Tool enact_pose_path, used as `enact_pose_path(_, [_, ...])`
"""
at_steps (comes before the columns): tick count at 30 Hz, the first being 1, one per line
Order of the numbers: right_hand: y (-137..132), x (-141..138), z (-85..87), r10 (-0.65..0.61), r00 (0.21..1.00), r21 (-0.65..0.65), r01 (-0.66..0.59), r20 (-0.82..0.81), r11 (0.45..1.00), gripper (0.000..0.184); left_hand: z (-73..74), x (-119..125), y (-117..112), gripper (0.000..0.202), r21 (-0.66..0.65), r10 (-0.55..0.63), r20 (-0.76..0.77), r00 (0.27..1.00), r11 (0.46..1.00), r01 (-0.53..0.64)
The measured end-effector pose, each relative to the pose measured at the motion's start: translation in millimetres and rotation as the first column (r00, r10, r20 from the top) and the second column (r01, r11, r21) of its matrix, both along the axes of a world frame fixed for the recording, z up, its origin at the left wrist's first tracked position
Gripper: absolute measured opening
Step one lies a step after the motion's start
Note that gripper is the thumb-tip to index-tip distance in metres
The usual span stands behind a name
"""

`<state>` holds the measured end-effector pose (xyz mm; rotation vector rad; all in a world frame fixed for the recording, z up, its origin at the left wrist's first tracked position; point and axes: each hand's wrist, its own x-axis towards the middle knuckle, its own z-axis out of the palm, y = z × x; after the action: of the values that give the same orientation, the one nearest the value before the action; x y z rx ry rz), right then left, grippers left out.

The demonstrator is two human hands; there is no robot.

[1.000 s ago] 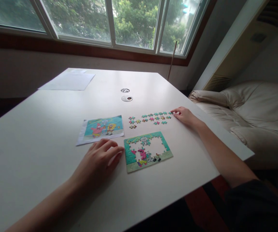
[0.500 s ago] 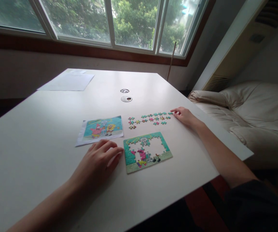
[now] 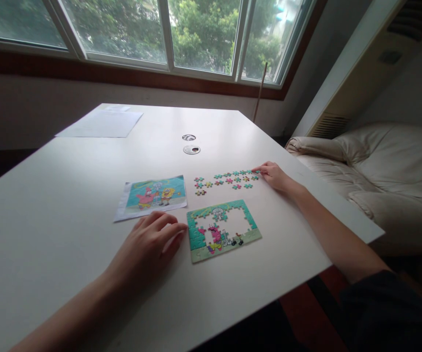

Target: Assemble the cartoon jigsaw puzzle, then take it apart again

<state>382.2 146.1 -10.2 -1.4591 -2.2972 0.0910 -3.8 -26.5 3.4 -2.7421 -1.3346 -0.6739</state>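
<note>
A partly assembled cartoon jigsaw [image 3: 222, 229] lies on the white table [image 3: 68, 195], its border joined and its middle bare. My left hand [image 3: 148, 249] rests flat on the table beside the jigsaw's left edge, fingers spread and holding nothing. Several loose pieces [image 3: 229, 179] lie in rows behind the jigsaw. My right hand [image 3: 272, 174] reaches to the right end of those rows, its fingertips pinched at a teal piece. A printed reference picture [image 3: 154, 194] lies left of the loose pieces.
A sheet of paper [image 3: 101, 123] lies at the table's far left. Two round cable holes [image 3: 191, 145] sit in the table's middle. A cream sofa [image 3: 379, 176] stands to the right, a thin stick [image 3: 258, 95] leans under the windows [image 3: 159, 34].
My right hand has slid slightly left, its fingertips closing on the rightmost loose piece. My left hand has stayed in place.
</note>
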Motion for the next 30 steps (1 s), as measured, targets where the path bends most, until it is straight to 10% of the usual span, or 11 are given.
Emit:
enact_pose_path(14, [-0.8,21.1,10.4,-0.183,0.983,-0.015,0.183,0.000,0.983,0.033,-1.5,-1.7,-0.5,0.019,0.002,-0.003,0.008,1.000,1.000,0.003])
enact_pose_path(30, [-0.2,6.8,9.0,-0.100,0.995,-0.073,0.100,-0.004,0.992,0.021,-1.5,-0.5,0.5,0.020,0.000,0.000,0.012,1.000,1.000,0.000])
